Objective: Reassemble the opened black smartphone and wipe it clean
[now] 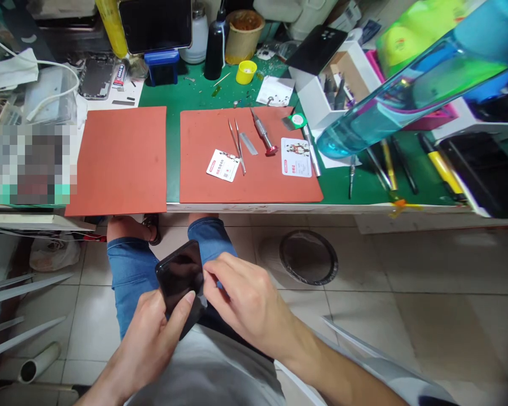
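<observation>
Above my lap, a black smartphone (180, 273) is held tilted with its dark, glossy screen up. My left hand (156, 324) is closed round its lower left part, the thumb lying across the glass. At the phone's right edge, my right hand (248, 299) is closed in a pinch; whatever lies between those fingertips is hidden. On the bench beyond, an orange-red mat (249, 189) carries tweezers (238, 145), a red-ended screwdriver (263, 131), a thin grey strip (249, 144) and two printed cards, one on the left (223, 165) and one on the right (296, 157).
A second orange-red mat (125, 163) lies on the bench's left. A blue transparent bottle (364, 124) stands at right, beside a white tool box (317, 104). Another phone (486, 169) rests at far right. Below, a dark-rimmed bin (333, 265) sits on the tiled floor.
</observation>
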A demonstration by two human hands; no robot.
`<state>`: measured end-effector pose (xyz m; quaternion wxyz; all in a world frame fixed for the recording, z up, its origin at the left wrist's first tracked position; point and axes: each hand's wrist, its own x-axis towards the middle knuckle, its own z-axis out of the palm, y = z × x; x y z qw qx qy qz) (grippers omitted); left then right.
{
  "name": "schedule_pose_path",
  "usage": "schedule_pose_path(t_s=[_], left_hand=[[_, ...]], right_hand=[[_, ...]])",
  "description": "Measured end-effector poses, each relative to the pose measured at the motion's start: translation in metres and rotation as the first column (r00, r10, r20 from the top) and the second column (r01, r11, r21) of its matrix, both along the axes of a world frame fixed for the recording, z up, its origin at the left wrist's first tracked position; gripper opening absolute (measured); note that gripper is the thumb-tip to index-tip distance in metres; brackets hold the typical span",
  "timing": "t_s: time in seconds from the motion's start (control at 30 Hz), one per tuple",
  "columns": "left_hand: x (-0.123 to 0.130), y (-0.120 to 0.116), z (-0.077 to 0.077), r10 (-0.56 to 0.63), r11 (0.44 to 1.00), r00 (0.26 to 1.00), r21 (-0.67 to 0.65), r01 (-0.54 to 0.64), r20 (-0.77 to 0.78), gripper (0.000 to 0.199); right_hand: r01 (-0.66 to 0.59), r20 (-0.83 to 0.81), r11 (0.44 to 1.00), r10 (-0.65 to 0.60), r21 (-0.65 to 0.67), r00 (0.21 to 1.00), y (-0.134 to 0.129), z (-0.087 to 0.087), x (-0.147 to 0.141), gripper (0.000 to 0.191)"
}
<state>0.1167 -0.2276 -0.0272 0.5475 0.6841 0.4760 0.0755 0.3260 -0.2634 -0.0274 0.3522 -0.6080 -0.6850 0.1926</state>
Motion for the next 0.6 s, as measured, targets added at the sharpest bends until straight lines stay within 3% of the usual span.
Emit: schedule_pose_path(t_s=[0.1, 0.2, 0.3, 0.37, 0.47, 0.53, 0.6], left_hand=[[0.0, 0.0, -0.004, 0.065, 0.988, 0.995, -0.146, -0.054, 0.074, 0.038], [-0.001, 0.001, -0.008, 0.214, 0.916, 0.957, -0.381, -0.126, 0.197, 0.036], [-0.002, 0.005, -0.011, 0.344, 0.825, 0.896, -0.545, -0.146, 0.281, 0.036], [-0.003, 0.008, -0.011, 0.384, 0.789, 0.873, -0.597, -0.143, 0.299, 0.036], [-0.003, 0.011, -0.011, 0.406, 0.751, 0.859, -0.649, -0.119, 0.312, 0.038], [-0.002, 0.012, -0.01, 0.411, 0.735, 0.852, -0.67, -0.099, 0.325, 0.04], [0.0, 0.011, -0.009, 0.405, 0.733, 0.853, -0.675, -0.087, 0.33, 0.039]], right_hand=[[0.226, -0.11, 0.974, -0.223, 0.022, 0.969, 0.001, 0.003, 0.015, 0.02], [0.438, -0.155, 0.892, -0.451, -0.112, 0.879, -0.01, -0.007, 0.044, 0.014], [0.607, 0.083, 0.757, -0.608, -0.243, 0.79, -0.032, -0.03, 0.087, 0.02], [0.708, 0.272, 0.669, -0.655, -0.226, 0.705, -0.047, -0.044, 0.119, 0.021], [0.764, 0.413, 0.604, -0.65, -0.227, 0.638, -0.064, -0.055, 0.156, 0.021], [0.839, 0.55, 0.506, -0.651, -0.199, 0.523, -0.071, -0.056, 0.166, 0.025], [0.866, 0.564, 0.463, -0.67, -0.191, 0.482, -0.073, -0.056, 0.159, 0.03]])
